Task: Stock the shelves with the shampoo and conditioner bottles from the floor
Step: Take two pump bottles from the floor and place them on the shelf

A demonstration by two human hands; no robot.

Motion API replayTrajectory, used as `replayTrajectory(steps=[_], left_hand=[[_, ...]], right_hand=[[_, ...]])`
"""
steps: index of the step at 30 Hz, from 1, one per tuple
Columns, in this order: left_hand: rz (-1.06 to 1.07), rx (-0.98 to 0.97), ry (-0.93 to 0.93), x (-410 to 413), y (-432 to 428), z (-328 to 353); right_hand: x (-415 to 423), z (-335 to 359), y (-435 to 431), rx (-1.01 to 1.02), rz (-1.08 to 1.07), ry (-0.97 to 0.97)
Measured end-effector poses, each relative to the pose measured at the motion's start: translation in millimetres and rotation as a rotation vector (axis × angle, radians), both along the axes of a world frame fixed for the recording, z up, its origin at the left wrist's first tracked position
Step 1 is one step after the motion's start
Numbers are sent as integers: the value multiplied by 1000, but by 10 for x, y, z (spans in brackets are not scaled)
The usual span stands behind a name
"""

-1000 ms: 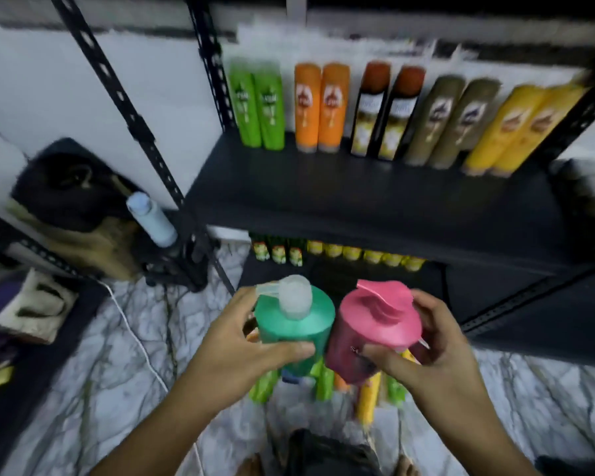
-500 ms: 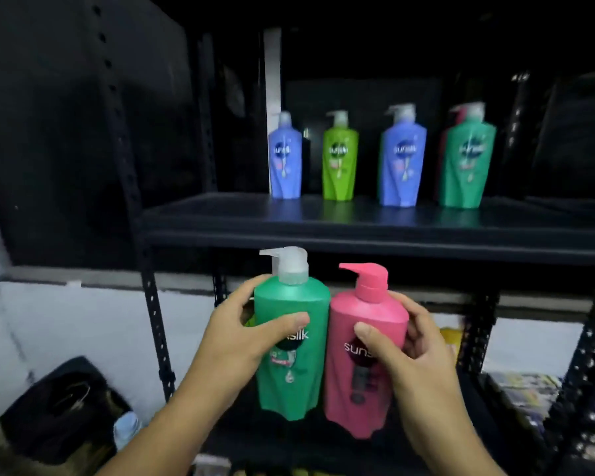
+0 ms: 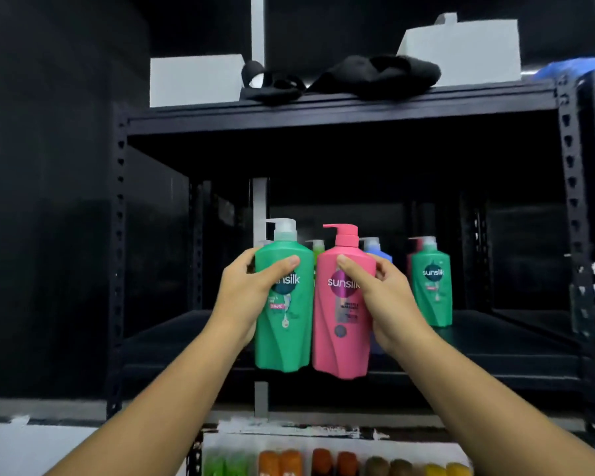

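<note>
You hold 2 glossy plastic pump bottles upright, side by side, before the front edge of the dark metal shelf. Your left grip wraps the green bottle with its clear pump, and your right grip wraps the pink bottle, thumbs across the labels. Both bodies are curved and waisted. Farther back on the shelf stands another green one. A blue bottle and a lime bottle are mostly hidden. Above lie 2 white boxes and soft black cloth. The frame's bottom edge cuts off a blurred row of small bottles.
</note>
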State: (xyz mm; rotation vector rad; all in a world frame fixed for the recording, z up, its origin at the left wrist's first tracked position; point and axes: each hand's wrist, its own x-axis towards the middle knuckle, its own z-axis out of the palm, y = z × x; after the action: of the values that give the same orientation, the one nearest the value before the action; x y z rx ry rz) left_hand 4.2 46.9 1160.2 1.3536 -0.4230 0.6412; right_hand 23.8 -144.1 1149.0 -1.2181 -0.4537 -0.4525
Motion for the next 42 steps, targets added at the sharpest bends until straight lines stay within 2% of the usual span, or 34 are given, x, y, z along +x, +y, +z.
replayTrajectory(steps=[11,13,17,26,36,42], left_hand=[[81,6,89,822,107,-45],[89,91,71,940,163,-101],[43,404,69,1110,335,-340],[145,548,171,1788,633,-368],[185,436,233,2449,942,-510],[261,640,245,2513,1046,-587]], right_hand=[[952,15,95,-189,-66,15],[1009,-66,45,-305,-44,-10],[1168,-463,-57,-536,32,24],[1901,-457,-16,-625,18,155],[2448,-529,149,-608,-116,148],[2479,-549,100,-788,-162,130]])
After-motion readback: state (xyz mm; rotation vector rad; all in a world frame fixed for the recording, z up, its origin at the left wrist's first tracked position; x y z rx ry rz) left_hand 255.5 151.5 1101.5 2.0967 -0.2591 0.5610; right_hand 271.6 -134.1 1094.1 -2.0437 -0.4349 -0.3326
